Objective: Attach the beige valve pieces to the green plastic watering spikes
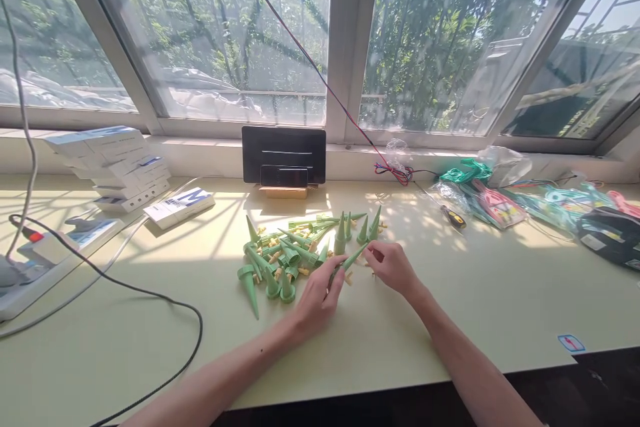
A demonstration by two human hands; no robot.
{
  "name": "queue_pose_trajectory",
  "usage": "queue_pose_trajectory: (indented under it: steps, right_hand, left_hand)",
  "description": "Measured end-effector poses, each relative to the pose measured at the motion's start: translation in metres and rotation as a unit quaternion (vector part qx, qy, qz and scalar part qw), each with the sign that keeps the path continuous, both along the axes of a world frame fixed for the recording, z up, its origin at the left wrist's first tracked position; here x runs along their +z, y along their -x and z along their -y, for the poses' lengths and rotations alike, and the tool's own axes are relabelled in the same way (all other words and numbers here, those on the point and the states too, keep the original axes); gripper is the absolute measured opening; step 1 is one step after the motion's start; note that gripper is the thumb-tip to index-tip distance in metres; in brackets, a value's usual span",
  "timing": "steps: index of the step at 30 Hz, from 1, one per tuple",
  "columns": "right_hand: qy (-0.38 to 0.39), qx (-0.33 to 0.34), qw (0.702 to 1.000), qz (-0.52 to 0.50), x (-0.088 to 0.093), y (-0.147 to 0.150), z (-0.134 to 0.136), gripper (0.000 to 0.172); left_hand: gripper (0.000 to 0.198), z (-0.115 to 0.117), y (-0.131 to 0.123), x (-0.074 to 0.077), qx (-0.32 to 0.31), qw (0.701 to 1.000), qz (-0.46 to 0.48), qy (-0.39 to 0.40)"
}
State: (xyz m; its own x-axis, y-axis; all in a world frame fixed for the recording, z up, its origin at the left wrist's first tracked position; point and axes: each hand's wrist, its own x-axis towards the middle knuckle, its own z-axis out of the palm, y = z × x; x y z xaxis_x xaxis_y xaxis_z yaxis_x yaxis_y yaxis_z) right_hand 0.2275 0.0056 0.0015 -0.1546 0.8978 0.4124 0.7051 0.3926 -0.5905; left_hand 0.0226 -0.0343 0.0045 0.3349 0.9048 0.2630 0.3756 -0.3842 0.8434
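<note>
My left hand (320,293) is closed around a green plastic spike (354,258), a hollow cone that points up and to the right. At the spike's narrow tip, the fingers of my right hand (393,268) are pinched together; exactly what lies between them is partly hidden. To the left spreads a heap of similar green spikes (290,257), some lying and some standing on their wide ends, with small yellow valve-like pieces (303,271) among them. Several spikes stand upright just behind my hands, one of them a tall spike (341,237).
A tablet (284,147) and a phone (284,177) lean on a wooden stand at the back. White boxes (113,163), a power strip (55,267) and a black cable (165,298) occupy the left. A screwdriver (453,216) and bagged wires (500,205) lie right, below the windows.
</note>
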Motion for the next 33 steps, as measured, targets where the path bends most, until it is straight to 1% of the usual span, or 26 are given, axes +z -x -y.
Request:
queue_pose_trajectory:
  steps: [6,11,14,17,21,27,33]
  right_hand:
    - [0.05,-0.011,0.998,0.047,0.002,-0.005,-0.001,0.032]
    - [0.089,0.002,0.993,0.077,-0.001,-0.004,-0.002,0.026]
    - [0.09,0.009,0.993,0.081,-0.002,-0.004,-0.002,0.024]
    - [0.085,0.018,0.993,0.078,-0.002,-0.004,-0.001,0.023]
    - [0.08,0.022,0.995,0.054,0.001,-0.006,-0.002,0.022]
    - [0.054,-0.01,0.998,0.015,0.003,-0.018,-0.008,0.019]
    - [0.08,0.017,0.996,0.02,0.003,-0.02,-0.008,0.016]
  left_hand:
    - [0.027,0.002,-0.001,0.003,0.017,1.0,0.025,0.005]
    - [0.025,0.0,-0.002,-0.003,0.035,0.998,0.057,0.012]
    - [0.024,-0.001,-0.002,-0.006,0.038,0.996,0.073,0.023]
    - [0.026,-0.001,-0.003,-0.006,0.038,0.996,0.074,0.031]
    - [0.027,-0.002,-0.003,-0.004,0.054,0.997,0.057,0.015]
    - [0.022,-0.005,-0.001,-0.005,0.082,0.995,0.06,-0.014]
    - [0.027,-0.005,-0.001,-0.006,0.069,0.996,0.056,0.006]
